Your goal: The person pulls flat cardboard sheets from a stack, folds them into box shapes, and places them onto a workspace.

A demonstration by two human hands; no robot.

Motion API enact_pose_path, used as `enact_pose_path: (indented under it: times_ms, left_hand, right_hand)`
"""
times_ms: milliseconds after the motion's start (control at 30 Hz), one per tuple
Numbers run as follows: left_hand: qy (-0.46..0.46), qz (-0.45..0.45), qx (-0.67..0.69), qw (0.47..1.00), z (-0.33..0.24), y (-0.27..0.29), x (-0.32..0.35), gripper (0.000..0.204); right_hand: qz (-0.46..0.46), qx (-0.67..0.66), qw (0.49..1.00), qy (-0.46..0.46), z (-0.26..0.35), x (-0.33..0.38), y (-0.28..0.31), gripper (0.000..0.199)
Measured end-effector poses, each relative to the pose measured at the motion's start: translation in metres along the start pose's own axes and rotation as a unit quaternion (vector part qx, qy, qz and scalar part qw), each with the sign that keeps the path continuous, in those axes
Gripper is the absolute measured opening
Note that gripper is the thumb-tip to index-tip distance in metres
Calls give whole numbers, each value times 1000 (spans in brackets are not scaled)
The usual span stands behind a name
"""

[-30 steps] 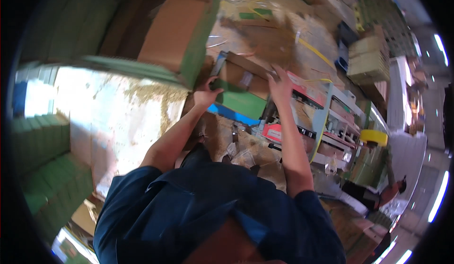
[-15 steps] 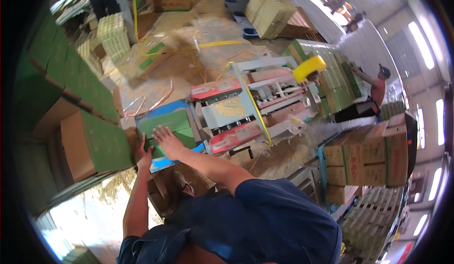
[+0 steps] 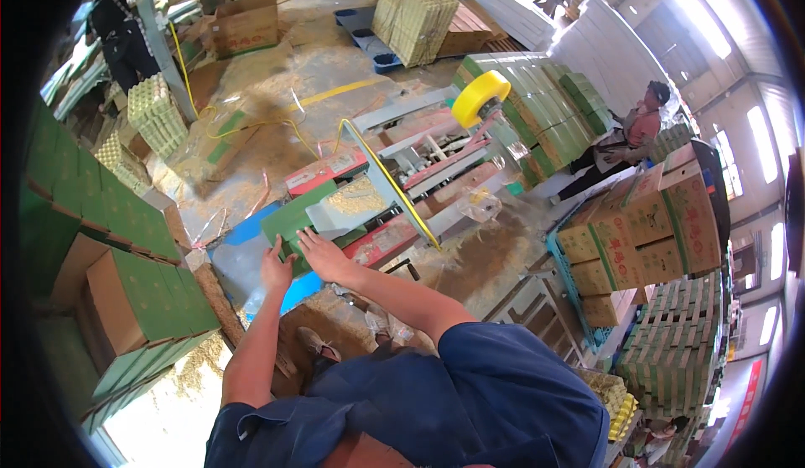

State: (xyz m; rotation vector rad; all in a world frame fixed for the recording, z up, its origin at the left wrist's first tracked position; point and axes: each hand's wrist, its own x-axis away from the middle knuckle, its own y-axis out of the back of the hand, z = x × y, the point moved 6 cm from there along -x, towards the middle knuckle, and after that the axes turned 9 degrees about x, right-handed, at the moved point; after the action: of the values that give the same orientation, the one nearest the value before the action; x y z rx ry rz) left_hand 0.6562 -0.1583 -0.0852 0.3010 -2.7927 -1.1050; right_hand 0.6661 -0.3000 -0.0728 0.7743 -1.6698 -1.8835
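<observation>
A green cardboard box (image 3: 293, 215) lies on the strapping machine (image 3: 394, 191), just in front of its yellow strap arch (image 3: 394, 184). My left hand (image 3: 275, 268) presses the box's near left edge. My right hand (image 3: 321, 252) lies flat with fingers spread on the box's near side. Neither hand closes around anything. My blue sleeves fill the lower middle of the view.
A yellow tape roll (image 3: 480, 97) sits on the machine's far end. Green and brown cartons (image 3: 126, 300) are stacked at the left, more cartons (image 3: 646, 233) at the right. One person (image 3: 625, 137) sits at the right; another person (image 3: 122, 32) stands far left. Straw litters the floor.
The view has swung from the carton stack to the strapping machine. The green box has travelled with my hands and now rests on the machine, pushed toward the arch.
</observation>
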Motion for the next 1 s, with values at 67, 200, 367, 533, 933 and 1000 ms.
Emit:
enact_pose_path:
  times_ms: [67,200,367,533,933,1000]
  left_hand:
    - [-1,7,3,1000,-9,-19,-7,71]
    - [-7,34,26,999,-28,-45,-14,72]
    - [-84,87,64,991,-18,-82,-29,75]
    - [141,199,419,874,46,-65,44,61]
    - [230,-112,575,777,71,189,214,54]
    - [144,-135,692,695,54,222,222,71]
  right_hand:
    - [15,-7,1000,-24,11,13,0,52]
    - [-8,-111,993,-41,34,79,40,55]
    - [132,-220,956,-141,16,131,52,51]
    - [92,-259,945,-177,2,122,81,39]
    - [-56,-361,908,206,184,-90,246,59]
    - [-89,-360,889,269,259,-104,308,64]
